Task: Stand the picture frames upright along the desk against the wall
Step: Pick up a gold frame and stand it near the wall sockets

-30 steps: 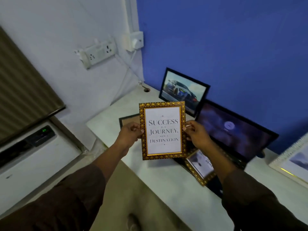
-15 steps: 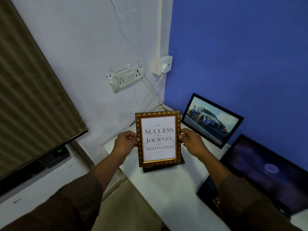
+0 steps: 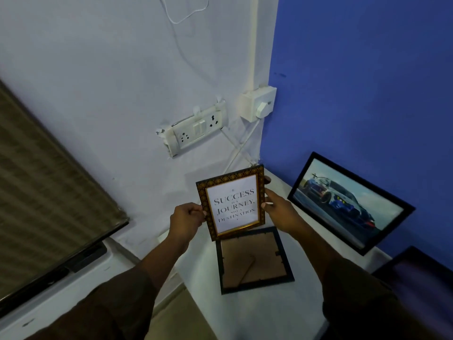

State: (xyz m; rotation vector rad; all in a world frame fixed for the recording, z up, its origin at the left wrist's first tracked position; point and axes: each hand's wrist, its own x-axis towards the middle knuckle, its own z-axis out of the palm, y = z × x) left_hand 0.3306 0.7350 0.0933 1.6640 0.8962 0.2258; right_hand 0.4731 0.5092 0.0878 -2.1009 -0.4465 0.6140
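Between both hands' grip (image 3: 234, 209), gold frame (image 3: 232, 202), seemingly upright

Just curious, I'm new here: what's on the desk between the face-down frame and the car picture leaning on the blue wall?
Head view: only bare white desk between the face-down frame and the car picture.

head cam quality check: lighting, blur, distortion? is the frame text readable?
Head view: dim, bluish light. Wide-angle bend shows in the wall corner and the tilted socket strip. The gold frame, held by left hand and right hand, is sharp enough to read "Success is a journey", though the last line smears. The car picture has no strong glare. The sleeves at the bottom are soft.
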